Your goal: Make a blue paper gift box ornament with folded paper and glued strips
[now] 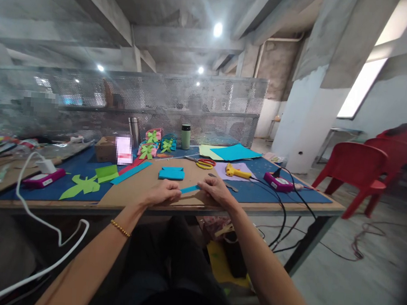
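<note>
Since L hand (166, 191) & R hand (216, 190) each have one end in grip, blue strip (189, 189) spans between, prob. for tautness, over near side of table (325, 207); blue packet (171, 173) just beyond, glue gun (237, 172) right, seemingly handy.

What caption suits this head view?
Left hand and right hand hold a blue strip near a folded blue piece.
</note>
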The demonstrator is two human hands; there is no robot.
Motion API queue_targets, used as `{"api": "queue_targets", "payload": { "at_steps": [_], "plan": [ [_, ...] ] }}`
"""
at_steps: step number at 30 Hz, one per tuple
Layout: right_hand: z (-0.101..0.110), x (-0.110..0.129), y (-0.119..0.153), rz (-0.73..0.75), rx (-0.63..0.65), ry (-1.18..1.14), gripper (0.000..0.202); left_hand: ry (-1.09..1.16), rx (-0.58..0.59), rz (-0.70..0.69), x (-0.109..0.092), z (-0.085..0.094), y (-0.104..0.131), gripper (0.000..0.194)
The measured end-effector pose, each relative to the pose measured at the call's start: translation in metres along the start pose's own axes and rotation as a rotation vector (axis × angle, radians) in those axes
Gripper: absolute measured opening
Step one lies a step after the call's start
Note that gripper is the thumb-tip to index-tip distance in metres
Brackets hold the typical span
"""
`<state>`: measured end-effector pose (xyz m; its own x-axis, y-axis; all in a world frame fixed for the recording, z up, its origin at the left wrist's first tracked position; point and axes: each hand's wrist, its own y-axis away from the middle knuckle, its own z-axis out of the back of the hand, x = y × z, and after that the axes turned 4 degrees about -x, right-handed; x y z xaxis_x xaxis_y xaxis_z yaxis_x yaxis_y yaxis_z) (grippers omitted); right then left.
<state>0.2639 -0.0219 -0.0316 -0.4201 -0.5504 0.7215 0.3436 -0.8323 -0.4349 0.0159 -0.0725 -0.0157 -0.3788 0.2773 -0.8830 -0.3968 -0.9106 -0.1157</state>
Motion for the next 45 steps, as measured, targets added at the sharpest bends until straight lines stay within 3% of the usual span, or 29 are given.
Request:
{"api": "queue_targets", "payload": {
  "at_steps": [5, 9, 15, 21, 26, 29, 33, 38, 41, 45],
  "plan": [
    [0.000, 0.000, -0.001, 0.015, -0.031, 0.017, 0.046, -0.075, -0.037, -0.003, -0.006, -0.004, 0.003, 0.040],
    [0.000, 0.001, -0.002, -0.009, -0.048, 0.026, 0.046, -0.193, -0.152, -0.083, -0.007, -0.009, 0.002, 0.047],
    [-0.001, -0.002, -0.001, -0.002, -0.045, 0.067, 0.048, -0.126, -0.186, -0.091, -0.004, -0.014, 0.001, 0.045],
    [0.000, 0.000, -0.001, -0.032, -0.066, 0.070, 0.055, -0.317, -0.263, -0.129, -0.010, -0.019, 0.001, 0.052],
    [-0.004, 0.007, 0.006, -0.034, -0.118, 0.043, 0.048, -0.542, -0.420, -0.073, -0.002, -0.021, -0.007, 0.044],
    [-0.002, 0.007, 0.008, 0.026, -0.219, 0.204, 0.043, -0.585, -0.469, -0.053, 0.006, -0.021, -0.011, 0.036],
    [0.032, 0.001, 0.002, -0.036, -0.262, 0.670, 0.031, -0.583, -0.519, 0.004, 0.012, -0.023, -0.011, 0.032],
    [0.098, -0.020, -0.016, -0.213, -0.287, 0.918, 0.028, -0.566, -0.576, 0.041, 0.014, -0.023, -0.012, 0.029],
    [0.118, -0.036, -0.028, -0.298, -0.170, 1.002, 0.029, -0.544, -0.553, 0.042, 0.013, -0.021, -0.013, 0.029],
    [0.124, -0.047, -0.039, -0.390, -0.007, 1.046, 0.028, -0.528, -0.568, 0.037, 0.011, -0.021, -0.012, 0.029]
  ]
}}
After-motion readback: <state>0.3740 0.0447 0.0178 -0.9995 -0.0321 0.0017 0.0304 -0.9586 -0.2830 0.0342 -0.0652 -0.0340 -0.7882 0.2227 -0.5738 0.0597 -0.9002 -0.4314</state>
